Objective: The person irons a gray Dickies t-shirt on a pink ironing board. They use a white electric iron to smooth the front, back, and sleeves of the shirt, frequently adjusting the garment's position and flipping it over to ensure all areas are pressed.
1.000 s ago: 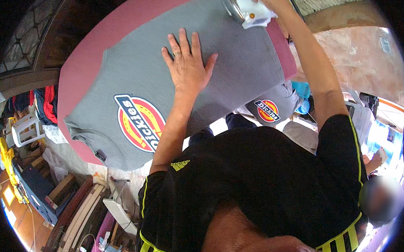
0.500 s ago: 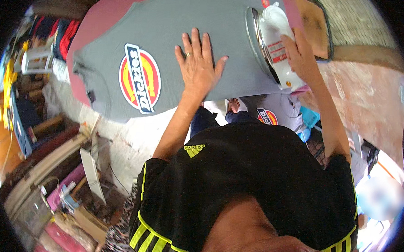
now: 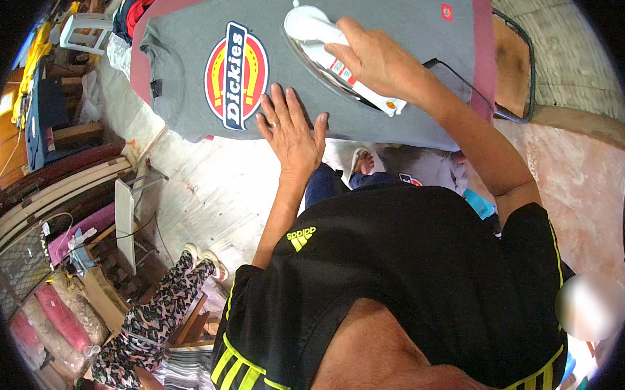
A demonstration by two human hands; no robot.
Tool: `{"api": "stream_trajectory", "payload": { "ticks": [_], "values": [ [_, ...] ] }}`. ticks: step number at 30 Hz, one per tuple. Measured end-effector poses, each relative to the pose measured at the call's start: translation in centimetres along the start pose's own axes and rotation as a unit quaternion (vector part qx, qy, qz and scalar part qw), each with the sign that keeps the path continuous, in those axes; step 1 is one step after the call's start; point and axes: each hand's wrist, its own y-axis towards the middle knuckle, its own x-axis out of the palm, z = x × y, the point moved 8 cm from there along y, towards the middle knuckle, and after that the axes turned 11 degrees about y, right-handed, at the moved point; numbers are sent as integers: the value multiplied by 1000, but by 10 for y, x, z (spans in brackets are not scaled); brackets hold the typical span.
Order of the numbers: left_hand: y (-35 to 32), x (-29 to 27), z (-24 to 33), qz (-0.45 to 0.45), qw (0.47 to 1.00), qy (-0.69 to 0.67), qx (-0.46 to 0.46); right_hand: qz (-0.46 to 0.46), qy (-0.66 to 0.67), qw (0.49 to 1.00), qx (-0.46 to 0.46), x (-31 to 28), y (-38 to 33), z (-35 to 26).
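Observation:
A grey T-shirt (image 3: 194,36) with a round red and yellow print lies spread flat on an ironing board (image 3: 486,35) with a dull pink cover. My right hand (image 3: 378,58) grips the handle of a white clothes iron (image 3: 313,24), which rests on the middle of the shirt, to the right of the print. Flat on the shirt's near edge, close to the print's right side, lies my left hand (image 3: 289,131) with its fingers stretched out. A dark cord (image 3: 464,79) trails from behind my right wrist toward the board's right end.
Beyond the board's right end is a brown pad in a dark metal frame (image 3: 514,71). At the left are a white plastic stool (image 3: 86,33) and piled dark and red clothes (image 3: 143,6). Another person's patterned trousers (image 3: 161,314) show at the lower left, near stacked boards (image 3: 54,191).
The iron has moved left with my right hand, from the shirt's right end to its middle. My left hand has slid nearer to me. More of the other person has come into view.

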Motion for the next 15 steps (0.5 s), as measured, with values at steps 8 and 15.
{"api": "stream_trajectory", "payload": {
  "ticks": [8, 15],
  "values": [
    [23, 2, 35, 15, 998, -11, 61, 50, 41, 997, 48, -52, -102, 49],
    [89, 0, 118, 39, 982, -32, 180, 209, 245, 896, 307, -182, -200, 143]
  ]
}}
